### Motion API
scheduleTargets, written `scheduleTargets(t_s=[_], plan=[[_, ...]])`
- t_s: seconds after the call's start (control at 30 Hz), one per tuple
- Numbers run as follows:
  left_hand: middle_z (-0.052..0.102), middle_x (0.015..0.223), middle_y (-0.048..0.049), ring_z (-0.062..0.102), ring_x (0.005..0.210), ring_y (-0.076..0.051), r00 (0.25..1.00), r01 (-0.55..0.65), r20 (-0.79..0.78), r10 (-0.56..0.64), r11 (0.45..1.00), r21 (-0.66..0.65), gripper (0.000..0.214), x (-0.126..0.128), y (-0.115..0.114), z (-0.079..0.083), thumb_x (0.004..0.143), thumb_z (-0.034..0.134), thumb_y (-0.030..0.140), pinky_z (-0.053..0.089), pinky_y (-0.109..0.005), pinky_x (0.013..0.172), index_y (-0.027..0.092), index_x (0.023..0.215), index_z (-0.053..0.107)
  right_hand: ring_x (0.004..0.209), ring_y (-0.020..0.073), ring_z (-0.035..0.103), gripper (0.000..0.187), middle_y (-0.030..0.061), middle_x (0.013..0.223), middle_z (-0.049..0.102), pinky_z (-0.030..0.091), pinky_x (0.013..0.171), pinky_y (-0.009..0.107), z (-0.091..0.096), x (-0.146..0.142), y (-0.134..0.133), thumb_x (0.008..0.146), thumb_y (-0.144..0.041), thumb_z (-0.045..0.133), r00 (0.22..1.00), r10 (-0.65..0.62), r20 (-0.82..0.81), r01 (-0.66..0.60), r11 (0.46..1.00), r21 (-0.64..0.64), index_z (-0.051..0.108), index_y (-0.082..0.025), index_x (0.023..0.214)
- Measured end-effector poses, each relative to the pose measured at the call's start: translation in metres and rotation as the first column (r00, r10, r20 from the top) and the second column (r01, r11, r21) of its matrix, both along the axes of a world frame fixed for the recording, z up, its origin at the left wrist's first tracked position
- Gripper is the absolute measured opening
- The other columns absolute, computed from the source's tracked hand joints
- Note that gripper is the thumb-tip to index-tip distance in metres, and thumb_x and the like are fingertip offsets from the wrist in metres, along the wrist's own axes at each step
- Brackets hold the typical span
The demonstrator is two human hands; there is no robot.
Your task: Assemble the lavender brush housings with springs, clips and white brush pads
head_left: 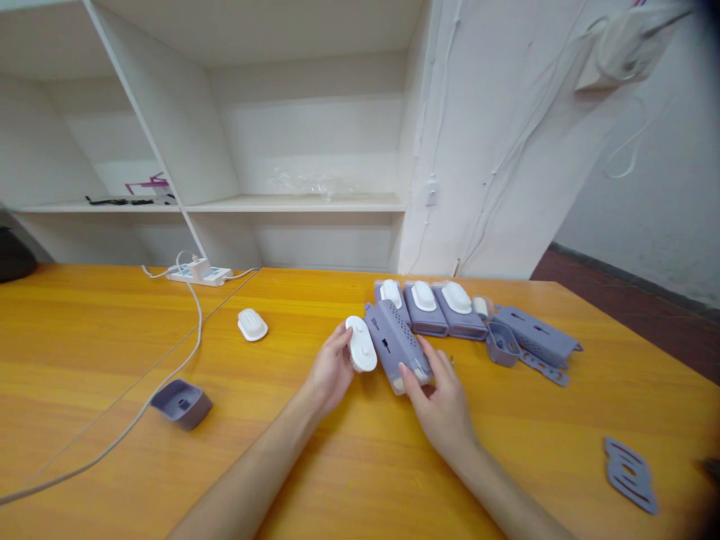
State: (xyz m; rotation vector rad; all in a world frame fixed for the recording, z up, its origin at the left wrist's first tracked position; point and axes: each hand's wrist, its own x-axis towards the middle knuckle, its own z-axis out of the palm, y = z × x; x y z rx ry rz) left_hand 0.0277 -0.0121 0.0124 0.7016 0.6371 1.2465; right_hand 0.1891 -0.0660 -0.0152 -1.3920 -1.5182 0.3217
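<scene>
My left hand (331, 372) pinches a white oval cap (361, 343) just above the orange table (112, 352). Beside it, my right hand (442, 401) grips a lavender plastic housing (394, 341) with rows of small holes, tilted on its edge. The cap sits right against the housing's left side. Behind them stand three finished lavender units with white caps (426, 306) in a row. Further right lie an open lavender shell (537, 336), a small lavender cup (502, 343) and a flat slotted strip (544, 368).
A loose white cap (253, 325) and a lavender cup (181, 403) lie to the left. A white power strip (198, 274) and its cable (191, 352) cross the left half. Flat lavender plates (630, 474) lie near the right edge. White shelves (292, 202) stand behind.
</scene>
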Motion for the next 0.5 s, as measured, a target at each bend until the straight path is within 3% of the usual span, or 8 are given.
scheduleTargets(t_s=[0.13,0.23,0.3,0.4,0.5], plan=[[0.064,0.101,-0.0073,0.06,0.089,-0.016,1.0,-0.014,0.027,0.011,0.996,0.087,0.03,-0.0019,0.0005,0.0018,0.074,0.066,0.03,0.045,-0.027,0.079,0.016,0.099,0.06,0.085,0.0219,0.055,0.049,0.007,0.095,0.053,0.049,0.076,0.034,0.0017,-0.0003,-0.0009,0.08,-0.036,0.057,0.998,0.055,0.004,-0.055,0.998,0.017,0.048,-0.022,0.126],[0.064,0.102,-0.0096,0.06,0.092,-0.018,0.999,0.046,0.018,-0.048,0.994,0.101,0.034,-0.0031,-0.0006,0.0037,0.074,0.067,0.032,0.045,-0.028,0.083,0.013,0.101,0.06,0.085,0.0204,0.056,0.049,0.0058,0.096,0.053,0.05,0.075,0.032,0.0024,0.0001,-0.0005,0.078,-0.034,0.061,0.99,0.116,-0.083,-0.117,0.993,-0.006,0.051,-0.024,0.124],[0.064,0.103,-0.0095,0.06,0.093,-0.018,0.998,0.054,0.025,-0.057,0.993,0.108,0.035,-0.0018,-0.0019,0.0034,0.075,0.066,0.033,0.045,-0.029,0.084,0.014,0.104,0.059,0.094,0.0213,0.056,0.049,0.0065,0.104,0.055,0.05,0.082,0.033,0.0018,0.0004,0.0004,0.076,-0.032,0.062,0.978,0.141,-0.153,-0.142,0.99,0.003,0.053,-0.024,0.123],[0.063,0.104,-0.0073,0.061,0.091,-0.016,1.0,0.002,0.021,-0.004,0.995,0.097,0.038,0.0026,-0.0036,-0.0003,0.073,0.069,0.032,0.045,-0.028,0.083,0.018,0.106,0.056,0.108,0.0233,0.054,0.051,0.0072,0.119,0.057,0.045,0.094,0.036,-0.0005,0.0002,0.002,0.074,-0.03,0.064,0.94,0.197,-0.278,-0.208,0.978,-0.011,0.053,-0.021,0.123],[0.064,0.098,-0.0052,0.062,0.082,-0.013,0.997,-0.072,-0.009,0.073,0.995,0.066,0.039,0.0056,-0.0036,-0.0058,0.07,0.072,0.031,0.047,-0.028,0.08,0.018,0.103,0.055,0.109,0.023,0.056,0.057,0.0066,0.123,0.058,0.046,0.095,0.038,-0.0021,-0.001,0.0025,0.074,-0.03,0.064,0.875,0.257,-0.409,-0.316,0.945,-0.081,0.048,-0.02,0.128]])
